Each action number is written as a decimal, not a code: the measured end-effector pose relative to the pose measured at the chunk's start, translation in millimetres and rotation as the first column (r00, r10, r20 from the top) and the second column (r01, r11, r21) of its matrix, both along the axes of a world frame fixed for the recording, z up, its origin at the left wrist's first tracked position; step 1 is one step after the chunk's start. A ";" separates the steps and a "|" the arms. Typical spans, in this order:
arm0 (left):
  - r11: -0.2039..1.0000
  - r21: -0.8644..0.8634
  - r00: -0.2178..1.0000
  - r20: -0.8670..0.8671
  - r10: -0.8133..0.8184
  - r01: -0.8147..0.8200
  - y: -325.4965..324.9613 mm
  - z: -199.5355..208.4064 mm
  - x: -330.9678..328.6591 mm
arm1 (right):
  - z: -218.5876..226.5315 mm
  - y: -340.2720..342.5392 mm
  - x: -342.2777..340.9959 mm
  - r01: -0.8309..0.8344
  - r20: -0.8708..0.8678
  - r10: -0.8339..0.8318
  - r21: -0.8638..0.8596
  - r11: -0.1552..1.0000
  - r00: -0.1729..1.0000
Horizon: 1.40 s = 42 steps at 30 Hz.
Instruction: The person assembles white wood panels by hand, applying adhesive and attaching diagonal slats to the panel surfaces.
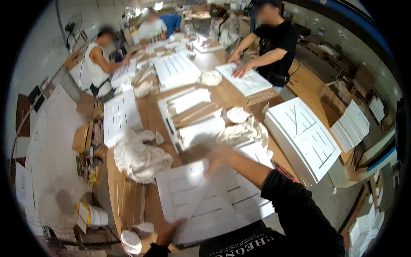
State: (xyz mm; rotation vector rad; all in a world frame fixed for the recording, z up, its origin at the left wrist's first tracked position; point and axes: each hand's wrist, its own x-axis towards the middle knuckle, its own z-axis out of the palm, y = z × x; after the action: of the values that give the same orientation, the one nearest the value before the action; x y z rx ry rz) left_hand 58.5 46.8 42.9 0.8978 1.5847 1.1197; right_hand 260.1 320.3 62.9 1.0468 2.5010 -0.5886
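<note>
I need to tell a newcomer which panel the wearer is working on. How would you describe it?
On the long wooden worktable, look at the near end. The white slatted panel lies flat there, right hand on its far edge, left hand at its near corner. Unlike neighbouring panels, a diagonal strip crosses it.

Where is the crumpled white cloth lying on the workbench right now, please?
In the head view, the crumpled white cloth lies on the left part of the wooden workbench, just up-left of the white slatted panel under the person's hands.
</note>
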 end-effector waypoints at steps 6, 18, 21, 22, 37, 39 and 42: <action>0.992 -0.091 0.995 0.054 -0.085 0.089 3.0 -25.7 -8.9 | -24.6 7.9 19.3 0.035 -0.170 -0.073 -0.211 0.977 0.983; 0.979 0.155 0.986 -0.120 -0.117 0.135 8.2 22.3 21.0 | -2.0 -9.3 18.8 -0.013 -0.264 0.008 -0.017 1.000 0.964; 0.981 0.126 0.981 -0.144 -0.127 0.145 14.9 28.2 31.3 | -29.9 10.3 13.0 0.018 -0.117 -0.047 -0.236 0.972 0.992; 0.985 0.115 0.983 -0.145 -0.115 0.132 13.3 30.6 34.8 | -28.9 9.4 10.8 -0.013 -0.116 -0.015 -0.233 0.972 0.993; 0.998 -0.005 0.983 -0.173 -0.060 0.060 17.8 36.2 46.7 | -12.4 -9.7 20.8 0.079 -0.217 -0.121 -0.194 0.978 0.968; 0.999 -0.012 0.984 -0.172 -0.049 0.048 13.6 32.8 44.9 | -9.0 -12.4 22.3 0.076 -0.225 -0.121 -0.199 0.977 0.967; 0.999 -0.018 0.986 -0.163 -0.044 0.042 8.7 29.3 41.1 | -19.1 -3.8 15.7 0.090 -0.222 -0.159 -0.292 0.952 0.962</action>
State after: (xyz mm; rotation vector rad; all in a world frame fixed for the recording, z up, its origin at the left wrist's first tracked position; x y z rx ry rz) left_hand 99.6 55.4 72.2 1.0309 1.6956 1.0246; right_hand 275.8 316.5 43.8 1.0841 2.4638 -1.1364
